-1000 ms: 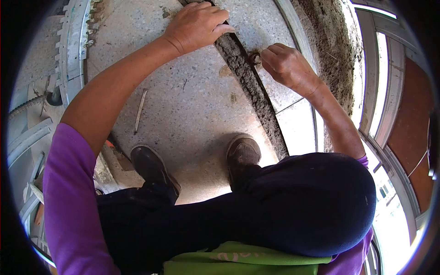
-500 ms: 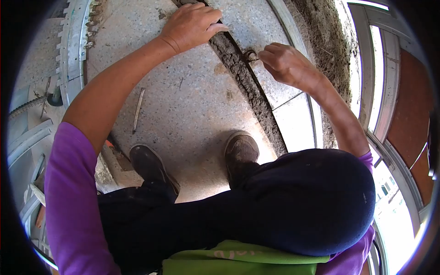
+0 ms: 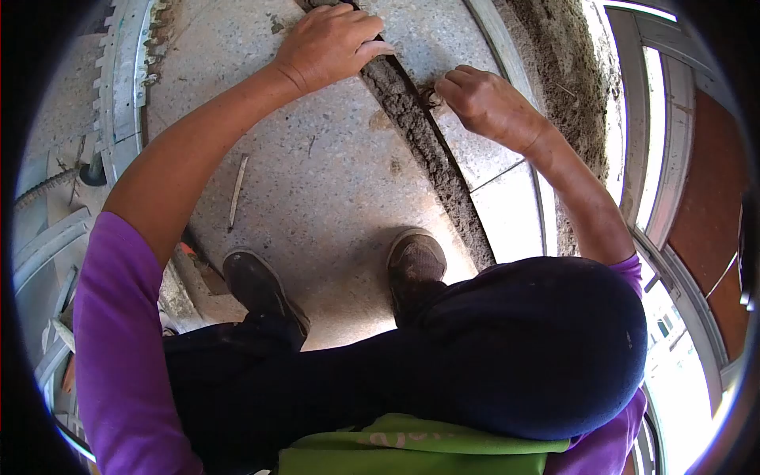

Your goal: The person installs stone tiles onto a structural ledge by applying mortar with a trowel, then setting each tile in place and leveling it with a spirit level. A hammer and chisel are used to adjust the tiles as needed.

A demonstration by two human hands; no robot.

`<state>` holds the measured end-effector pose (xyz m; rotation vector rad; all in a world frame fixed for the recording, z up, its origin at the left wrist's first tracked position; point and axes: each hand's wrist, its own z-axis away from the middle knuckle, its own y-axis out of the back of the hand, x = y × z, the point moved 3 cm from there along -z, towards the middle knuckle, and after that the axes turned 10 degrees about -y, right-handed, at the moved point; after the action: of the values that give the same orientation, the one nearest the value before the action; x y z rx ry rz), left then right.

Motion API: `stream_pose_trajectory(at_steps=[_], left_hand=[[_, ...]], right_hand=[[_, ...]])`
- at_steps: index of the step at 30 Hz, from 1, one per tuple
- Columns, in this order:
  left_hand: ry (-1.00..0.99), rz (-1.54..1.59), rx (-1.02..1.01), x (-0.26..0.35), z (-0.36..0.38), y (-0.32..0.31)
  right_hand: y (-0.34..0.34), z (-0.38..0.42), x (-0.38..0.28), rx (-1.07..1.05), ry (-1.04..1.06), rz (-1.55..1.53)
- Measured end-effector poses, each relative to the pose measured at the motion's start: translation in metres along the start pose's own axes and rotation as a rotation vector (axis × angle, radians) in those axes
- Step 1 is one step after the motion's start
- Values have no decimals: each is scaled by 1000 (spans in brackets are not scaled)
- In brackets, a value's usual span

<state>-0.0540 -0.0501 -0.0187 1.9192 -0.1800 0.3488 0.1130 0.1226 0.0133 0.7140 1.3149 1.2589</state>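
Observation:
My left hand (image 3: 331,46) is at the top of the view, over the far end of a rough grey mortar strip (image 3: 408,115). Its fingers curl down out of sight and its thumb lies across the strip's dark edge; what they grip is hidden. To the right, my right hand (image 3: 484,107) is closed, pinching a small dark curled piece (image 3: 428,98) at the strip's right edge. The speckled floor slab (image 3: 317,158) lies left of the strip, and pale tiles (image 3: 507,202) lie right of it.
My two shoes (image 3: 416,257) stand on the slab. A thin stick (image 3: 237,192) lies left of centre. Metal frame pieces (image 3: 55,249) and a ribbed bar (image 3: 49,188) are at far left. A rough wall edge (image 3: 566,87) and metal frames (image 3: 673,142) stand on the right.
My right hand has shifted slightly left and turned, and the small dark piece at its fingertips now shows at another angle. My left hand stays in place.

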Motion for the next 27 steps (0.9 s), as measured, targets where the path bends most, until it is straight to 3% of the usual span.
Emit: stream_pose_trajectory(at_steps=[2, 11, 14, 20, 23, 27], left_hand=[[-59, -69, 22, -3, 3, -6], [-13, 17, 28, 2, -2, 4], [-11, 9, 27, 2, -2, 6], [-22, 27, 27, 2, -2, 5], [-26, 12, 23, 2, 0, 3], [-33, 18, 34, 2, -2, 4]], right_hand=[[-1, 2, 10, -100, -51, -188], [-13, 17, 21, 55, -122, -503], [-13, 14, 19, 141, -64, -439], [-7, 17, 16, 33, -70, -228], [1, 21, 12, 235, -75, -347], [-8, 25, 7, 263, -122, -301]])
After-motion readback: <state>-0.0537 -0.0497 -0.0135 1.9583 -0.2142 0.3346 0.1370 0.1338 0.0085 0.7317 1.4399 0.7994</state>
